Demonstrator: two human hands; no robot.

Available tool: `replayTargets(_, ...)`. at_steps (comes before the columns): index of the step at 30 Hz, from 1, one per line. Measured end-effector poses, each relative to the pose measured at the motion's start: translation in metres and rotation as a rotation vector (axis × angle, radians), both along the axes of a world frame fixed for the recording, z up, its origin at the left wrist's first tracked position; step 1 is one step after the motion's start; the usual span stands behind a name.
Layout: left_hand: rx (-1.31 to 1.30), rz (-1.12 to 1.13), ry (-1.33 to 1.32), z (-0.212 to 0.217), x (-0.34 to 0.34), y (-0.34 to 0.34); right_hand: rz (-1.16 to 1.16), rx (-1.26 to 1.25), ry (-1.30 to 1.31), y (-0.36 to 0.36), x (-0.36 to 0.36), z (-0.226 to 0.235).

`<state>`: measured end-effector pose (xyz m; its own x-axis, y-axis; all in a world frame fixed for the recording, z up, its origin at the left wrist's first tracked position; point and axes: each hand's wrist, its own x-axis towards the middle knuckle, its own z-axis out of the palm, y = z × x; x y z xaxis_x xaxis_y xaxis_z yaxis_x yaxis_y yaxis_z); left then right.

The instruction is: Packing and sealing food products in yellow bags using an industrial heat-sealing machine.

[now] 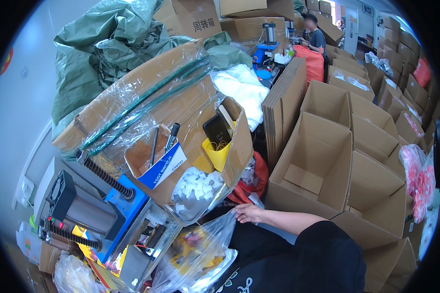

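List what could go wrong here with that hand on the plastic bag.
The right hand pinches the thin clear bag at its edge; it might tear or spill. The bag of white pieces overhangs the box edge just above and could slide down. The crowded machine alongside could snag the plastic.

You get even, fairly bright indoor light here, with the strongest glow from the window (pixel 338 10) at the far top, which is blown out white. Shadows stay soft inside the open cardboard boxes (pixel 318 161). Glare streaks the clear plastic wrap (pixel 132 105) and the plastic bag (pixel 200 249) near your lap. The fisheye bends box edges near the rim, a black vignette rings everything, and the far end looks soft.
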<state>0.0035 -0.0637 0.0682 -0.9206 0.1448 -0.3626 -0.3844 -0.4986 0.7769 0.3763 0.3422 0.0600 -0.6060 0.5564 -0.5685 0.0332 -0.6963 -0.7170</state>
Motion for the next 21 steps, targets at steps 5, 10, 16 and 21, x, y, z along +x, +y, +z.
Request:
replayTargets(5, 0.212, -0.148, 0.02, 0.052, 0.043, 0.028, -0.167, -0.023, 0.171, -0.015, -0.01, -0.011)
replayTargets(10, 0.163, -0.392, -0.035, 0.018, 0.031, 0.023, -0.346, -0.124, 0.467, -0.023, -0.041, -0.005)
replayTargets(16, 0.301, -0.192, 0.145, -0.048, -0.036, -0.007, -0.594, -0.507, 0.593, -0.02, -0.08, 0.011)
replayTargets(21, 0.23, -0.116, 0.012, -0.018, -0.01, -0.013, -0.196, -0.575, 0.893, -0.044, -0.058, 0.051)
